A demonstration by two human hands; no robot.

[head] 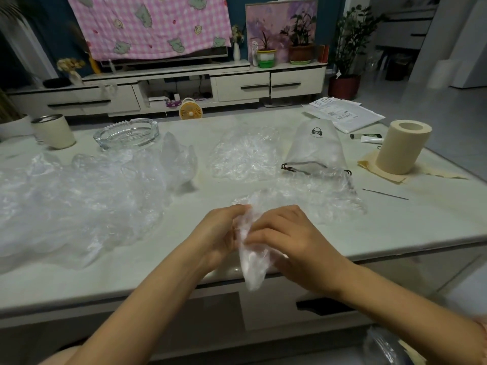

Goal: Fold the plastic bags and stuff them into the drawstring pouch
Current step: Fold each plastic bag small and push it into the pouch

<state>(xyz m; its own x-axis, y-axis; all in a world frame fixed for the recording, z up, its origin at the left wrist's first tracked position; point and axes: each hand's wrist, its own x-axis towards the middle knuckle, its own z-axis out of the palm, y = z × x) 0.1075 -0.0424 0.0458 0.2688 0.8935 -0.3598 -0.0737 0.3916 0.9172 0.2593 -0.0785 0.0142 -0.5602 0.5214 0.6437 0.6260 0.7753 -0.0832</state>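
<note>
Hands: two, yours. The left hand and right hand meet over the near edge of the table.
Left fingers: your left fingers are curled and pinch the top of the held bag from its left side.
Right fingers: your right fingers are curled and close together, wrapped over the same bag from the right.
Held bag: one clear plastic bag, gathered into a narrow strip. It runs from between your fingertips down past the table edge, below your palms.
Loose plastic: four clumps on the table. You cannot count the single bags within them.
Big heap: well to the left of your left fingers, spread wide.
Upright clump: beyond your left fingers, at the heap's far right edge, standing up.
Middle clump: straight beyond your fingertips, well apart from them.
Near clump: just beyond and right of your right fingers, touching the pouch's mouth.
Drawstring pouch: one, white with a dark printed mark, lying beyond your right fingers. Its corded mouth faces you.
Pouch contents: you cannot tell through the cloth.
Ashtray: one, of glass, far beyond your left fingers.
Cup: one, further left still, and its inside is out of sight.
Paper roll: one, upright, far right of your right fingers.
</note>
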